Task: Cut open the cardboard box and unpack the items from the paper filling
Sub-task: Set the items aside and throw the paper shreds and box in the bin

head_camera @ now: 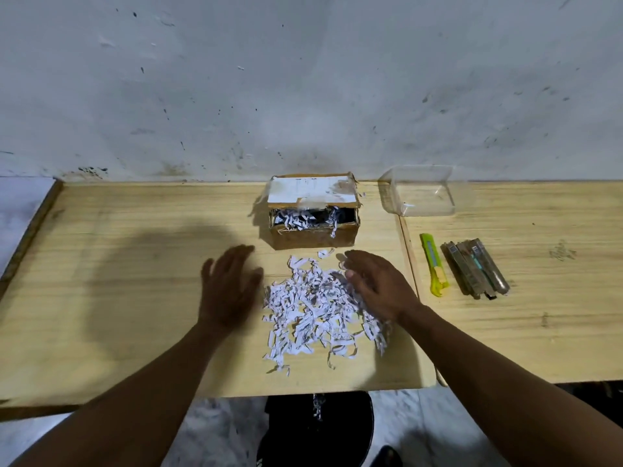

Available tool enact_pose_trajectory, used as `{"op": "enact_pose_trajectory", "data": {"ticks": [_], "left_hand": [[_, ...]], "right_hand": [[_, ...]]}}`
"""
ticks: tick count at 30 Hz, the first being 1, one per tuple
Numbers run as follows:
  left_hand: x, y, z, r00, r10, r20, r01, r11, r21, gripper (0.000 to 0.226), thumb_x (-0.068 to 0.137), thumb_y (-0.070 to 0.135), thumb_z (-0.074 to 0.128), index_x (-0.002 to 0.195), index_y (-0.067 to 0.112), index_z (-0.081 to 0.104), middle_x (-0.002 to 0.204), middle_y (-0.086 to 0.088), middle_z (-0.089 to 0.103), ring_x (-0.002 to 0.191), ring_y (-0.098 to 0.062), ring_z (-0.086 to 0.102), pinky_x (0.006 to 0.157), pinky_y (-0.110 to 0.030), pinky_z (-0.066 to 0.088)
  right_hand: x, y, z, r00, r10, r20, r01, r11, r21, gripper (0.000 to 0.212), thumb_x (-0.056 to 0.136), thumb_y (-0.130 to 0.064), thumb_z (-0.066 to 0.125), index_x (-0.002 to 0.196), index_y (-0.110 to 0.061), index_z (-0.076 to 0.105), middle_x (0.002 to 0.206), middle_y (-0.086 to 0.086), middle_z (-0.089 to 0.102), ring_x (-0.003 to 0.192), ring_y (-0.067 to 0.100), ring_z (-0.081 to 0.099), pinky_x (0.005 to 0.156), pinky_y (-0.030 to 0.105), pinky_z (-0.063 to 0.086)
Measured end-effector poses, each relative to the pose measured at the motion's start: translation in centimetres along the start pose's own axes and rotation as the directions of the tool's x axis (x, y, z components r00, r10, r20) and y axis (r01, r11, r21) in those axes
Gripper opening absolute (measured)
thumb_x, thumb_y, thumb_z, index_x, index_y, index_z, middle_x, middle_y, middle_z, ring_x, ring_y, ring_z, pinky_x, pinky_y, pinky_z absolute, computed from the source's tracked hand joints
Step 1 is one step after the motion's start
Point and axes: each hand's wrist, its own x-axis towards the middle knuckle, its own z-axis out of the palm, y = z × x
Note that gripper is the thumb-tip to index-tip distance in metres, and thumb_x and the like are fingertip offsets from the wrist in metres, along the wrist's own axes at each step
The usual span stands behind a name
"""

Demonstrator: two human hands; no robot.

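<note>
A small cardboard box (315,237) stands at the table's far middle, its flap (312,190) raised, with shredded paper and something dark inside. A pile of white shredded paper (313,311) lies in front of it. My left hand (229,288) hovers flat just left of the pile, fingers spread, holding nothing. Over the pile's right edge my right hand (377,284) touches the shreds with loosely spread fingers. Right of it lie a yellow-green utility knife (434,269) and several slim unpacked items (477,269) side by side.
A clear plastic container (421,193) sits at the back right by the wall. The wooden table (118,281) has a seam right of the pile. A few shreds hang over the front edge above a dark stool (317,429).
</note>
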Motion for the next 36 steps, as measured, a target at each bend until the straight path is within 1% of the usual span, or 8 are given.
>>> {"op": "enact_pose_trajectory", "data": {"ticks": [5,11,18,21,23,25,29,36], "left_hand": [[-3.6,-3.3,-0.1,0.949,-0.273,0.156,0.272,0.962,0.026,0.086,0.084,0.069,0.019,0.155,0.021,0.019,0.163,-0.01,0.017,0.152,-0.024,0.006,0.118,-0.055,0.001],[-2.9,1.3,2.0,0.964,-0.05,0.26,0.072,0.995,-0.075,0.085,0.088,0.071,0.024,0.156,0.022,0.009,0.164,-0.007,0.007,0.152,-0.02,-0.004,0.121,-0.05,0.0],[0.6,5.1,4.0,0.935,0.124,0.333,-0.058,0.978,-0.201,0.087,0.086,0.079,0.02,0.151,0.022,0.033,0.162,-0.001,0.023,0.151,-0.017,0.006,0.121,-0.05,0.001],[0.1,4.2,2.5,0.891,0.262,0.371,-0.195,0.958,-0.208,0.086,0.087,0.079,0.027,0.149,0.02,0.038,0.159,-0.002,0.029,0.15,-0.016,0.01,0.12,-0.054,0.01],[-0.7,3.5,0.7,0.862,0.318,0.394,-0.252,0.945,-0.21,0.093,0.081,0.082,0.039,0.153,0.024,0.028,0.161,-0.001,0.026,0.15,-0.013,0.008,0.121,-0.051,0.01],[-1.9,2.9,-0.6,0.85,0.333,0.409,-0.282,0.942,-0.181,0.115,0.067,0.088,0.053,0.156,0.026,0.014,0.164,0.001,0.013,0.152,-0.014,-0.001,0.122,-0.049,0.002],[-4.2,2.8,-0.6,0.809,0.367,0.459,-0.365,0.926,-0.095,0.146,0.043,0.097,0.06,0.156,0.027,-0.001,0.165,-0.002,-0.009,0.151,-0.022,-0.015,0.119,-0.05,-0.009],[-3.8,4.1,1.6,0.87,0.246,0.428,-0.262,0.965,-0.023,0.11,0.072,0.089,0.045,0.156,0.033,0.001,0.165,0.002,-0.005,0.151,-0.019,-0.013,0.119,-0.058,0.002]], "right_hand": [[0.5,0.2,2.0,0.981,-0.03,0.191,0.04,0.998,-0.052,0.06,0.099,-0.059,0.029,0.148,-0.028,0.042,0.156,-0.003,0.038,0.15,0.012,0.019,0.122,0.043,0.011],[0.8,-2.4,1.6,0.996,-0.042,0.081,0.04,0.999,0.033,0.046,0.1,-0.048,0.045,0.14,-0.026,0.05,0.138,-0.002,0.056,0.123,0.016,0.05,0.101,0.036,0.043],[3.5,-3.1,1.6,0.98,-0.041,0.195,0.06,0.994,-0.088,0.07,0.096,-0.069,0.021,0.132,-0.023,0.059,0.132,0.003,0.063,0.122,0.024,0.056,0.101,0.042,0.044],[1.8,-3.6,0.2,0.97,-0.148,0.194,0.156,0.988,-0.024,0.051,0.101,-0.053,0.035,0.132,-0.02,0.059,0.123,0.005,0.067,0.11,0.022,0.059,0.092,0.035,0.046],[0.1,-2.8,-0.6,0.963,-0.178,0.203,0.191,0.981,-0.043,0.052,0.099,-0.053,0.046,0.144,-0.027,0.045,0.14,0.001,0.057,0.125,0.013,0.049,0.104,0.036,0.037],[-1.9,-1.2,-1.2,0.961,-0.142,0.238,0.172,0.979,-0.113,0.081,0.087,-0.073,0.048,0.153,-0.033,0.022,0.159,-0.003,0.032,0.147,0.01,0.022,0.119,0.048,0.018],[-4.9,0.1,-1.0,0.947,-0.125,0.297,0.202,0.949,-0.244,0.136,0.055,-0.095,0.052,0.156,-0.03,-0.012,0.166,-0.002,-0.006,0.153,0.02,-0.009,0.119,0.056,-0.003],[-5.2,0.0,2.2,0.976,-0.039,0.212,0.108,0.941,-0.322,0.118,0.069,-0.091,0.047,0.157,-0.032,-0.005,0.166,-0.003,-0.006,0.153,0.02,-0.006,0.115,0.066,0.007]]}}
